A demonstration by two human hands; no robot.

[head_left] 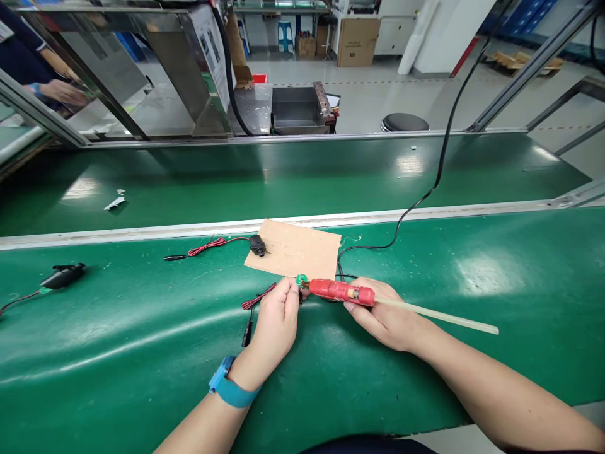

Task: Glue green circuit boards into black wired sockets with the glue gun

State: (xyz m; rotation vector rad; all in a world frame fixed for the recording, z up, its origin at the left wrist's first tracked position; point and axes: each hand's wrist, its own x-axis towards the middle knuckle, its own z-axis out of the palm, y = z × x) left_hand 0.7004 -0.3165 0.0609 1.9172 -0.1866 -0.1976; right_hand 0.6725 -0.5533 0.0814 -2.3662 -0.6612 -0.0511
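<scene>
A small green part [301,279] is pinched between the thumb and fingertips of the left hand [278,315], at the middle of a green work table [165,384]. The right hand [385,315] is clasped around a red glue gun [338,291], its nozzle pointing left at the green part — too small to tell whether they touch. The hands are apart, with the gun bridging the gap. A pale glue stick [444,316] juts from the gun's back end, over the right wrist.

Just left of the left hand lie a bundled red and black wire [258,296] and a black connector [246,334]. A blue wristband [234,388] circles the left wrist. Just beyond both hands is a flat piece of cardboard [302,246], with a black plug [258,245] on its left edge; a twisted red wire [208,246] runs leftward from the plug. Well to the left of the left hand rests another black plug [63,275].

Beyond the right hand, a black cable [401,221] climbs from the table. Farther off — past a white strip [227,227] — paper scraps [114,203] lie on a green surface [236,183]. Far beyond the left hand, a co-worker's hand [61,93] shows behind a metal frame [118,101]; a round stool [405,122] stands far beyond the right hand.
</scene>
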